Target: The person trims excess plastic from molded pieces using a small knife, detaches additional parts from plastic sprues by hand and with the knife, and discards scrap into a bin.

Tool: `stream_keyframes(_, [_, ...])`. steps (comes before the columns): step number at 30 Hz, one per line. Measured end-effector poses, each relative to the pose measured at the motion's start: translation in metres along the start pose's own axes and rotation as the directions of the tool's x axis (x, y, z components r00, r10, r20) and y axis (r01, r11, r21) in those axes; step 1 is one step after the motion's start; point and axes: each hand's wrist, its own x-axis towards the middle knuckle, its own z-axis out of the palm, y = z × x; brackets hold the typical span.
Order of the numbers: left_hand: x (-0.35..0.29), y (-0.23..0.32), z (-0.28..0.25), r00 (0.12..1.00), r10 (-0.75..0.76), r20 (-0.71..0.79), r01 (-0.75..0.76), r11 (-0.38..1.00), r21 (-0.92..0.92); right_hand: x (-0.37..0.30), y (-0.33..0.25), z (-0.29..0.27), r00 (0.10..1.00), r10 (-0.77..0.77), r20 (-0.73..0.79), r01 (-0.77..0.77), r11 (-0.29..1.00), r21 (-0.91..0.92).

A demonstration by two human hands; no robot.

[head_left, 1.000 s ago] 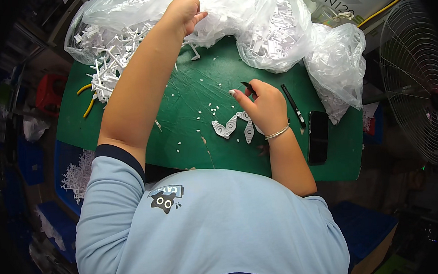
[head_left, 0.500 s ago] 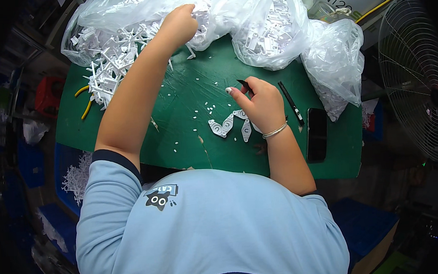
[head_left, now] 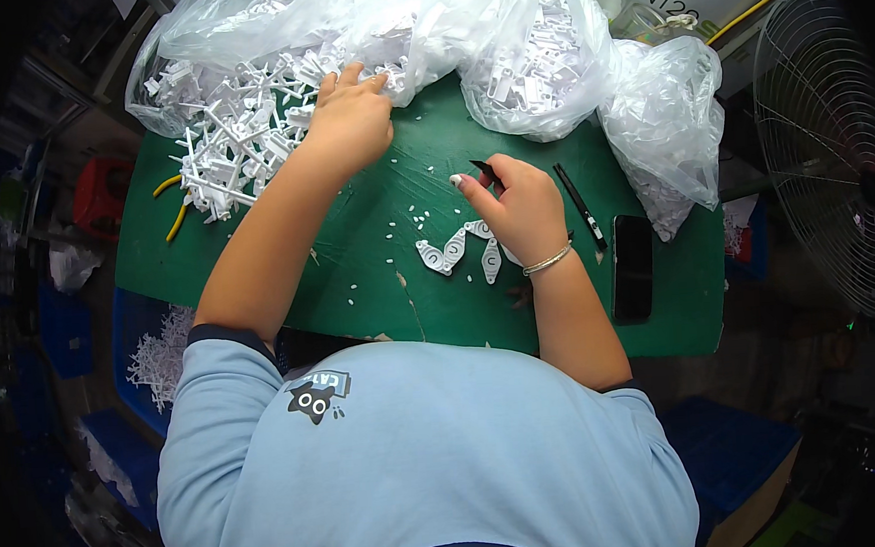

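My left hand (head_left: 351, 120) reaches over the right edge of a pile of white plastic parts (head_left: 235, 151), its fingers apart near a clear bag (head_left: 423, 34) of such parts. No part can be made out in its fingers. My right hand (head_left: 525, 203) is closed around a small black pointed tool (head_left: 481, 166), whose tip sticks out past the thumb; the rest is hidden in the hand. Left of this hand, flat white plate-like pieces (head_left: 446, 255) lie in a zigzag on the green table (head_left: 360, 313). Small white bits (head_left: 419, 214) are scattered beside them.
More clear bags of white parts (head_left: 536, 77) (head_left: 664, 124) stand along the back. A black pen-like tool (head_left: 581, 205) and a phone (head_left: 632, 270) lie at the right. Yellow-handled pliers (head_left: 177, 219) poke out at the left. A wire-guarded fan (head_left: 826, 149) stands beyond the right edge.
My left hand has come back toward me from the bag, its fingers now spread over the pile's edge. My right hand and the black tool have hardly moved.
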Motion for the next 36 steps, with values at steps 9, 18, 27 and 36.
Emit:
stream_keyframes(9, [0.011,-0.019,-0.088,0.884,-0.03,-0.466,-0.03,0.992,-0.12,-0.001,0.002,0.0,1.0,0.007,0.005,-0.007,1.0,0.016])
stream_keyframes(18, [0.016,-0.024,-0.116,0.717,-0.032,-0.696,-0.172,0.96,-0.221,0.001,0.002,0.0,0.998,-0.008,-0.06,0.01,0.999,0.036])
stream_keyframes(27, [-0.04,0.041,-0.055,0.839,-0.029,-0.543,-0.295,0.814,-0.5,0.002,0.006,-0.001,0.962,0.167,-0.218,-0.162,0.986,0.041])
stream_keyframes(36, [-0.063,0.092,-0.006,0.973,0.211,0.098,-0.144,0.877,-0.459,0.004,0.014,0.008,0.942,0.212,-0.26,-0.187,0.975,0.116])
